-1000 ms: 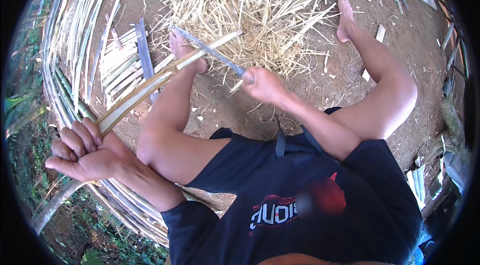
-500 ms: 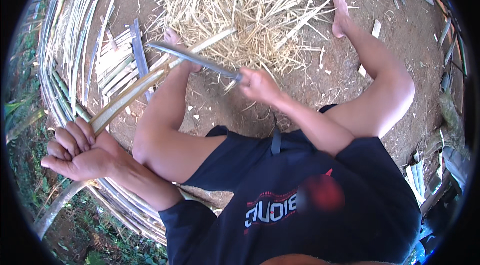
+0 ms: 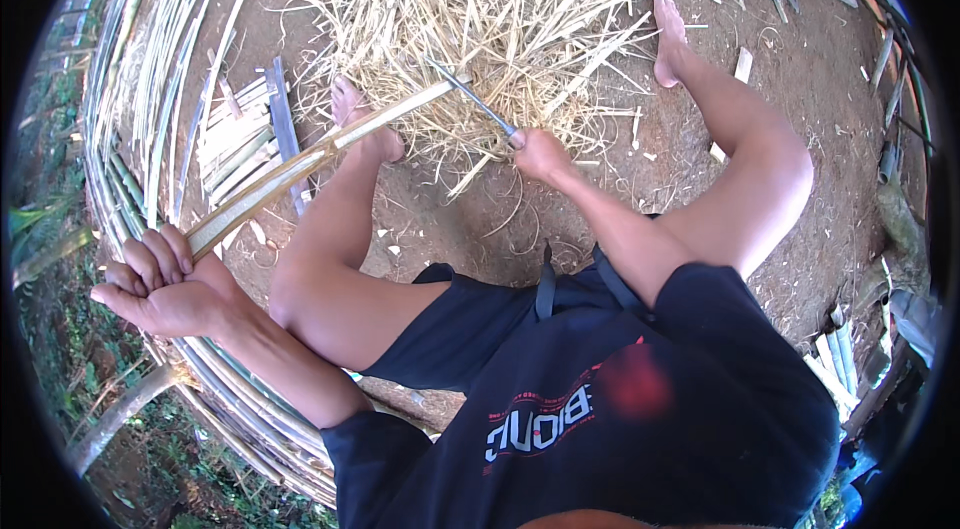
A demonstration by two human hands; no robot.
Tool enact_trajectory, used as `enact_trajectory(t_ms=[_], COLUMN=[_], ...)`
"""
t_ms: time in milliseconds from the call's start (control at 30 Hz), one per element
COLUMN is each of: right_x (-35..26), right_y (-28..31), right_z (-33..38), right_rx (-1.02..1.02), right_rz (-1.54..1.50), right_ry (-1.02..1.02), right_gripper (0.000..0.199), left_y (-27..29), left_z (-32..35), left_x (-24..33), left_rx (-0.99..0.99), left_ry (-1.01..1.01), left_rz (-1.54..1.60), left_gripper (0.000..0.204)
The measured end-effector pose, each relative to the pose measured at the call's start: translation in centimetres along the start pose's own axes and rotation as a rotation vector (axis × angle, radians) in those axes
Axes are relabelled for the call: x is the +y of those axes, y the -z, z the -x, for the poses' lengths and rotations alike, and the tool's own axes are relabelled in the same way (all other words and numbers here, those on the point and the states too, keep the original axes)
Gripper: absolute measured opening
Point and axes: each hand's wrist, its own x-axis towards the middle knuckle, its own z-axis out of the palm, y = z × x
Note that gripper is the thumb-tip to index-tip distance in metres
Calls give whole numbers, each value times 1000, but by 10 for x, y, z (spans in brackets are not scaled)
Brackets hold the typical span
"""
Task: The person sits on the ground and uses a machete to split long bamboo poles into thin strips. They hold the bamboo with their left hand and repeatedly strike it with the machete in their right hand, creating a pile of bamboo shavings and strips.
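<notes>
At the left, my left hand [image 3: 160, 284] is closed round the near end of a split bamboo strip [image 3: 275, 182]. The strip slants up to the right across my left lower leg, its pale inner face showing. My right hand [image 3: 543, 155] grips a long-bladed knife [image 3: 483, 106] by its handle, most of which the fingers cover. The blade points up and to the left, at the strip's far end. Whether its edge touches the strip I cannot tell.
A heap of pale shavings [image 3: 500, 29] spreads between my feet. Long thin bamboo strips [image 3: 165, 79] lie at the left, beside a stack of short split pieces [image 3: 240, 154] and a dark flat slat [image 3: 284, 124]. Poles [image 3: 265, 419] curve along the lower left, near green plants.
My right hand has moved a little right and outward, bringing the knife blade from across the strip's middle to its far end. My left hand has shifted slightly with the strip.
</notes>
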Motion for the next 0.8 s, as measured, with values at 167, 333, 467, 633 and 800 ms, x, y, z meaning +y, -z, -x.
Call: enact_trajectory(t_ms=[167, 333, 467, 633, 800], right_x=[-65, 5, -41, 6, -7], right_y=[-7, -8, -2, -19, 4], right_z=[67, 3, 39, 14, 13], right_rx=[-20, 37, -67, 132, -42], right_rz=[37, -155, -77, 16, -176], right_ry=[306, -100, 53, 107, -121], right_gripper=[7, 25, 23, 18, 12], left_y=[13, 4, 17, 9, 45], left_z=[0, -2, -4, -8, -29], left_x=[-1, -4, -4, -7, -5], left_rx=[0, 46, 46, 77, 276], left_ry=[16, 14, 27, 41, 96], left_rz=[23, -25, -39, -61, -17], left_gripper=[48, 48, 48, 47, 45])
